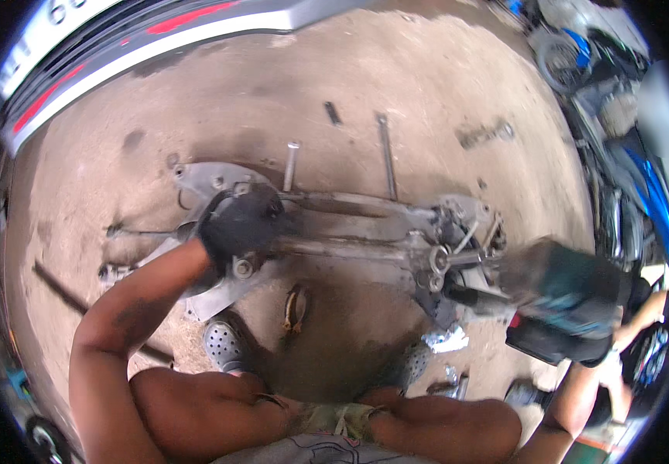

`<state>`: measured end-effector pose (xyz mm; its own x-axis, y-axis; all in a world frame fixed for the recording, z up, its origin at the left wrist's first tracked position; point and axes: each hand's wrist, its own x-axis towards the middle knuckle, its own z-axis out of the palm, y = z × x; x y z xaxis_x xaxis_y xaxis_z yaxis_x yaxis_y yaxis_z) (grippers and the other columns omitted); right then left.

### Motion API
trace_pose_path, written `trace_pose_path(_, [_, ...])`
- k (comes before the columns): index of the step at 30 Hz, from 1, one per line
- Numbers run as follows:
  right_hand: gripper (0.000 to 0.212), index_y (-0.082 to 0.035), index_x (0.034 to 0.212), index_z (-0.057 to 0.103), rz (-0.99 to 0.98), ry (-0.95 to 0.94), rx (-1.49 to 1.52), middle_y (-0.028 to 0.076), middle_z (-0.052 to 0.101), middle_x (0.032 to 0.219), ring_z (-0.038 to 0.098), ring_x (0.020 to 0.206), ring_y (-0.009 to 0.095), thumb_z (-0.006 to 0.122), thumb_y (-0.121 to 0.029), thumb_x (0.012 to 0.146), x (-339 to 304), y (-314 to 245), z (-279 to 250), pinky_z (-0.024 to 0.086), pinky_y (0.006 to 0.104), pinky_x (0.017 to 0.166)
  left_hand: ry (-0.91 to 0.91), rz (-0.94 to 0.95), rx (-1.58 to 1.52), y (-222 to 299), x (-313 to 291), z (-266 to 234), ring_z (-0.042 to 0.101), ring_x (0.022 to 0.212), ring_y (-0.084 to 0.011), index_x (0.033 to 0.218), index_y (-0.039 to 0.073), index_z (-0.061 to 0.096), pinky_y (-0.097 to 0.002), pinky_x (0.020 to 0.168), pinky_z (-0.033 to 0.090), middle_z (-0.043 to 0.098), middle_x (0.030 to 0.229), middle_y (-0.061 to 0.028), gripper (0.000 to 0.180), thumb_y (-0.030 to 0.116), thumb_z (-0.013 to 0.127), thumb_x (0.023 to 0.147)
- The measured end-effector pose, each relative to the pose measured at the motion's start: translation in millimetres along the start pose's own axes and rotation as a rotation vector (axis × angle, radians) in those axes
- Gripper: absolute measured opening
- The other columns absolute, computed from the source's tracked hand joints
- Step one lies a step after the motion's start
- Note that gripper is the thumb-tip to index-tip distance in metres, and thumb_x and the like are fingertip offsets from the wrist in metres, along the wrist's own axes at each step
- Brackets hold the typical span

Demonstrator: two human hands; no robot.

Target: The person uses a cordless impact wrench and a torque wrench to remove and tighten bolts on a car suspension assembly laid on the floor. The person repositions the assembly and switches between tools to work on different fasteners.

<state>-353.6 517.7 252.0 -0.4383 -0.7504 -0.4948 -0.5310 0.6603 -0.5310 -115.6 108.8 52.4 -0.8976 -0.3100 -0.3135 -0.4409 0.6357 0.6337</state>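
Note:
A grey metal car subframe (218,298) lies on the floor in front of me, with a long steering-rack tube (342,247) across it. My left hand (240,220), in a black glove, is closed over the left end of this assembly; its fingertips are partly hidden. A ring-ended wrench (440,258) sits at the assembly's right end, its handle running right toward my right hand (555,290). That gloved hand is smeared by motion, so its grip on the handle cannot be made out. A dark box-like object (532,340) shows beneath it.
Two long bolts (291,166) (386,155) lie beyond the subframe, near a short dark piece (332,113) and another metal part (489,134). A brownish ring-shaped part (295,308) lies between my feet. A car bumper (195,46) borders the far left; motorbikes (621,155) line the right.

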Motion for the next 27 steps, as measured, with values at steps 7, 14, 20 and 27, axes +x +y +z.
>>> trace_pose_path(7, [0.076,-0.029,0.148,0.050,0.172,-0.388,-0.068,0.017,0.073,0.112,0.072,0.099,0.033,0.078,-0.037,0.078,-6,70,116,0.055,0.0426,0.088,0.119,0.371,0.175,-33,6,2,0.054,0.126,-0.0387,0.133,0.003,0.057,-0.0440,0.109,0.041,0.060,0.132,-0.0226,0.037,0.011,0.060,0.098])
trace_pose_path(14, [0.086,-0.029,0.157,0.036,0.558,0.080,-0.013,0.018,0.067,0.126,0.069,0.106,0.037,0.074,-0.022,0.080,-85,191,225,0.054,0.0464,0.091,-0.128,0.246,0.183,-22,0,-17,0.066,0.104,-0.0294,0.131,-0.002,0.061,-0.0390,0.094,0.050,0.069,0.116,-0.0171,0.037,0.006,0.064,0.094])
trace_pose_path(20, [0.082,-0.029,0.153,0.042,0.699,0.335,-0.367,0.015,0.056,0.123,0.067,0.094,0.042,0.074,-0.019,0.077,-108,276,251,0.056,0.0504,0.083,-0.198,0.061,0.099,-19,18,-7,0.067,0.104,-0.0224,0.131,-0.003,0.062,-0.0360,0.096,0.052,0.071,0.118,-0.0127,0.036,0.007,0.064,0.096])
trace_pose_path(27, [0.054,-0.023,0.145,0.052,0.708,0.489,-0.388,0.014,0.058,0.118,0.067,0.091,0.037,0.060,-0.020,0.092,-108,344,270,0.056,0.0477,0.079,-0.249,0.259,0.291,13,40,11,0.068,0.095,-0.0233,0.129,-0.003,0.063,-0.0362,0.088,0.054,0.072,0.105,-0.0141,0.038,0.009,0.067,0.093])
